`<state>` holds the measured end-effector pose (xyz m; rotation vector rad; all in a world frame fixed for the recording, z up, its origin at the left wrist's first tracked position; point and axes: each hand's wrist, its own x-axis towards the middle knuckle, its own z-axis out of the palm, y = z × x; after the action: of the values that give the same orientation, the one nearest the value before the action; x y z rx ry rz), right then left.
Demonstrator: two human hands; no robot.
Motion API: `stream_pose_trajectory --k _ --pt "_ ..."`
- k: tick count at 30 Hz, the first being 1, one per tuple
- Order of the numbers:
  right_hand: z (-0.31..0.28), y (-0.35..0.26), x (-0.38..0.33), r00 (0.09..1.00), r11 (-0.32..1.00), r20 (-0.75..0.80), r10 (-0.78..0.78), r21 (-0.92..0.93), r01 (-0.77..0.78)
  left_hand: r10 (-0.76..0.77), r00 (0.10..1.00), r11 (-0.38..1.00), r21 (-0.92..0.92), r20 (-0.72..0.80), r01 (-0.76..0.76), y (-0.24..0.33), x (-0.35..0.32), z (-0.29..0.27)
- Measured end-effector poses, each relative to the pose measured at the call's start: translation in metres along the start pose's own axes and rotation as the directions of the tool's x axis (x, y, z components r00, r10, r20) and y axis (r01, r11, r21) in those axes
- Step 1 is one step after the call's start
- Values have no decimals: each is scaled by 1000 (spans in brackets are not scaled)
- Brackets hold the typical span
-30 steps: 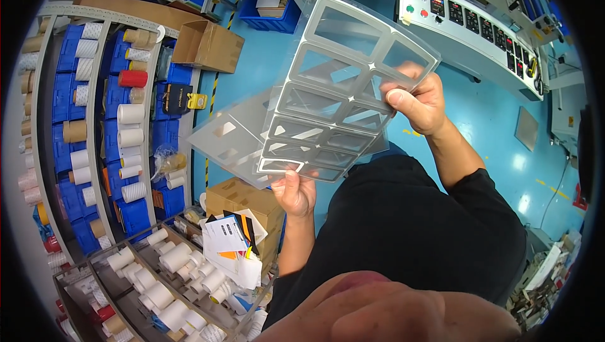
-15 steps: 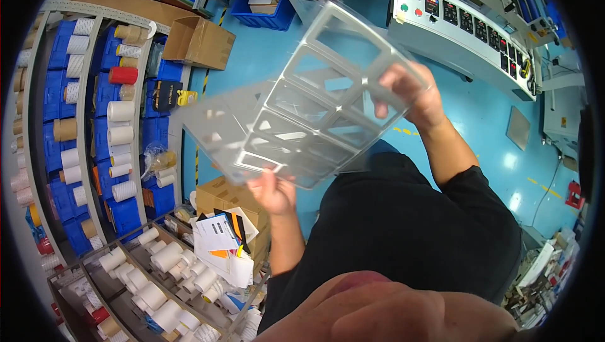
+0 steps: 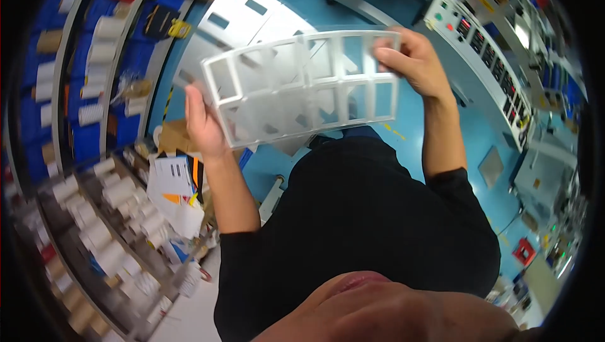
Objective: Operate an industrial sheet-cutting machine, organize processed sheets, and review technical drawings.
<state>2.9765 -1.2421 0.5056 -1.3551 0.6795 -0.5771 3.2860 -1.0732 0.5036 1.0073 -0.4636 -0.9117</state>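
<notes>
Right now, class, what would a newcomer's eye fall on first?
Probably the white-framed windowed sheet, above centre in the picture, between the left hand and right hand. Behind it, toward the upper left, a pale slotted sheet catches the light. White rolls crowd the lower left.

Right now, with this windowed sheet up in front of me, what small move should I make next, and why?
Probably steady the left end of the windowed sheet: your right hand pinches its right end, but whether your left hand grips the left edge is too blurred to tell, and a slotted sheet sticks out askew behind it.
</notes>
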Motion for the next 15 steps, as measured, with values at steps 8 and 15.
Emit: stream_pose_trajectory --k 8,15 --pt "29 23 6 915 846 -333 -228 398 355 126 992 991 48 -32 -124 -5 -1 22" --pt "57 27 2 933 849 -267 -240 409 335 120 988 982 133 101 -133 -4 -19 68"
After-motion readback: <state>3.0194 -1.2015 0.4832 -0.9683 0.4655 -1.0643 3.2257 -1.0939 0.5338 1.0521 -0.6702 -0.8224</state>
